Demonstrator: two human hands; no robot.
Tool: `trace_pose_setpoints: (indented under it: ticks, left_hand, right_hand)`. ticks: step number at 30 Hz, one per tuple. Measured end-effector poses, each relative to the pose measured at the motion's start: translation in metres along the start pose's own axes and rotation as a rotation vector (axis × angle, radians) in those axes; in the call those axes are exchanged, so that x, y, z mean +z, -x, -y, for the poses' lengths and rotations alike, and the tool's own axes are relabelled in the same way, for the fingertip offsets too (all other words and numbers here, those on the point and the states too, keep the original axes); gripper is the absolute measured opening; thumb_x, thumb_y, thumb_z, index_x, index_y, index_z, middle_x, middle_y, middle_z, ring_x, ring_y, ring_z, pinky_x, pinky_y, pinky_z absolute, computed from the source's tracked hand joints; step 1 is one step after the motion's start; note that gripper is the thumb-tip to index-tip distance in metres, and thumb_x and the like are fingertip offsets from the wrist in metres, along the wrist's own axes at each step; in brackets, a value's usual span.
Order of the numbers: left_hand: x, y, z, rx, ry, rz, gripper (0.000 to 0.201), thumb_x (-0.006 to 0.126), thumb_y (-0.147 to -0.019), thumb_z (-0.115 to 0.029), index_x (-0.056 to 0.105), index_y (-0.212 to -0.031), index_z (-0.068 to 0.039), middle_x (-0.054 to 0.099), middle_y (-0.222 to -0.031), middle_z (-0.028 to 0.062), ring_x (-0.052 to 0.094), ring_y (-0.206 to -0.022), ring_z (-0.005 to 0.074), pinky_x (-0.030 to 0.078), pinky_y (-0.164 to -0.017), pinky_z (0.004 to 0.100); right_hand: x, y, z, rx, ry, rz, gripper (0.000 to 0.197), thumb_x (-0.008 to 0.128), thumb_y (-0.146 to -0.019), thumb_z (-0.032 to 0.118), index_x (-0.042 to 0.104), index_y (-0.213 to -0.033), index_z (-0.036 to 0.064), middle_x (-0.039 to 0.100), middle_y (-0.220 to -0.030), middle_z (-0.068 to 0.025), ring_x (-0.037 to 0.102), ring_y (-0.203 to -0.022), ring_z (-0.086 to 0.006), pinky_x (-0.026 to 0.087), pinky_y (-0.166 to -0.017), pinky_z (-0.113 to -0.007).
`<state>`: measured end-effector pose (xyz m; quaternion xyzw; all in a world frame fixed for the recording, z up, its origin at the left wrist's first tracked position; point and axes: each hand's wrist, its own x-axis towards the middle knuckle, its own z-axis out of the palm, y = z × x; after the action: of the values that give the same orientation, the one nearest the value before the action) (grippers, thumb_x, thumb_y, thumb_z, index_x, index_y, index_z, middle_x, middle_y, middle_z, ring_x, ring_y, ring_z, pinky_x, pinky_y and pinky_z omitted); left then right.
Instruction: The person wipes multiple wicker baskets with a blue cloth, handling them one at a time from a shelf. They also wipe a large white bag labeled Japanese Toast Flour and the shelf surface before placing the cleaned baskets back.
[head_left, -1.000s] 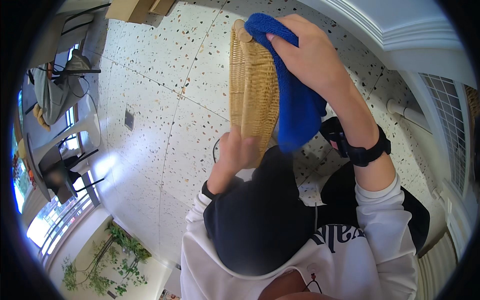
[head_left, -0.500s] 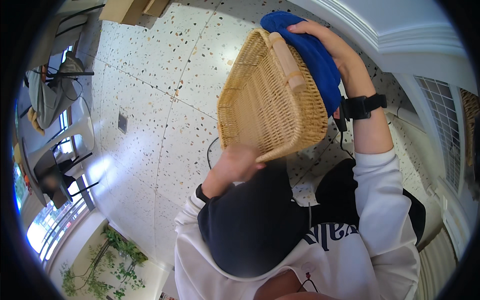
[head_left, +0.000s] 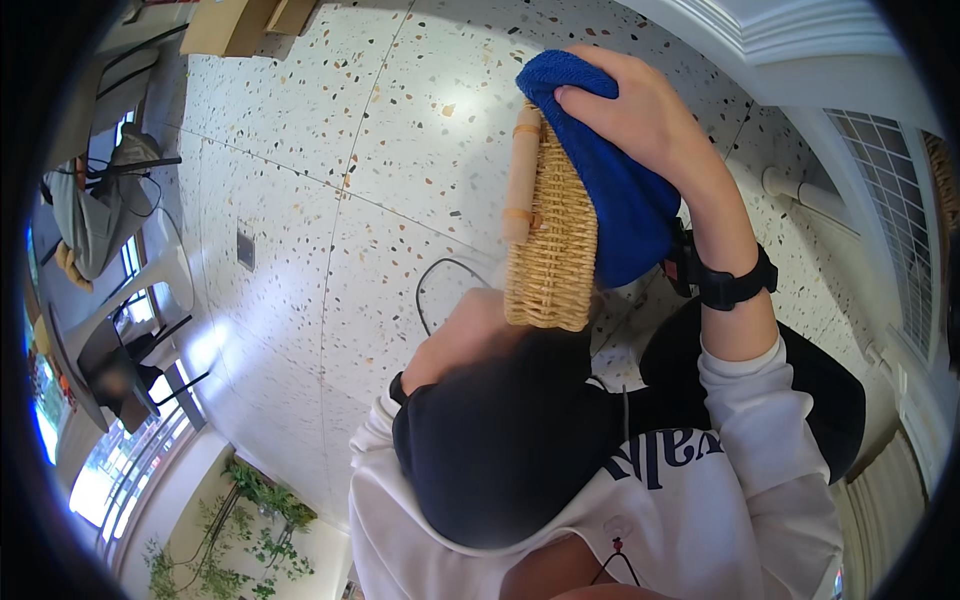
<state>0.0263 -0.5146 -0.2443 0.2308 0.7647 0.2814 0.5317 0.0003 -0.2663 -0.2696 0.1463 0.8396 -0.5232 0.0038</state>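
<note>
A tan wicker basket (head_left: 555, 240) is held tipped on its side above the floor, with its long woven outer side showing. A pale wooden handle (head_left: 522, 175) is strapped to that side; the inside is turned out of sight. My left hand (head_left: 462, 332), blurred, grips the basket's near end, its fingertips hidden behind the wicker. In my right hand (head_left: 625, 110) is a blue cloth (head_left: 620, 190), thumb on top and fingers curled over its far end. The cloth lies along the basket's right part and hangs down toward my wrist.
Speckled floor (head_left: 270, 170) lies beneath. A black cable (head_left: 420, 290) loops left of the basket. Cardboard boxes (head_left: 225, 28) stand at the far left, chairs (head_left: 150, 265) at the left edge. White wall moulding and a white wire grid (head_left: 880, 200) run along the right.
The basket has turned so that its inside no longer shows and its outer side faces up. My right hand and the cloth have shifted slightly nearer me, the thumb now curled over the cloth.
</note>
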Motion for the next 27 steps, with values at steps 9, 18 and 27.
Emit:
trace_pose_setpoints:
  ticks: [9,18,27]
  left_hand:
    - [-0.056,-0.014,0.057,0.060,0.504,0.255,0.052,0.045,-0.097,-0.028,0.040,-0.136,0.006,0.059,-0.123,0.0134,0.058,-0.111,0.0187,0.046,-0.092,0.0273]
    - [-0.063,-0.037,-0.043,-0.011,0.528,0.021,0.043,0.050,-0.098,-0.040,0.055,-0.108,0.002,0.057,-0.090,-0.0001,0.050,-0.084,0.0055,0.042,-0.072,0.0228]
    - [-0.063,-0.001,-0.056,0.109,0.381,-0.135,0.040,0.066,-0.089,-0.021,0.050,-0.118,0.002,0.060,-0.092,0.0030,0.054,-0.084,0.0080,0.045,-0.075,0.0250]
  right_hand:
    - [0.009,0.014,0.022,0.115,0.197,-0.019,0.037,0.058,-0.075,0.028,0.066,-0.108,0.0114,0.069,-0.087,-0.0163,0.066,-0.082,-0.0346,0.053,-0.075,-0.040]
    - [0.015,0.017,0.030,0.059,0.247,0.008,0.038,0.057,-0.076,0.025,0.065,-0.111,0.0128,0.068,-0.095,-0.0150,0.065,-0.090,-0.0336,0.052,-0.081,-0.041]
    - [-0.004,0.001,0.011,-0.157,-0.161,-0.034,0.029,0.062,-0.082,0.017,0.064,-0.106,-0.0001,0.065,-0.096,-0.0086,0.063,-0.083,-0.0188,0.050,-0.078,-0.030]
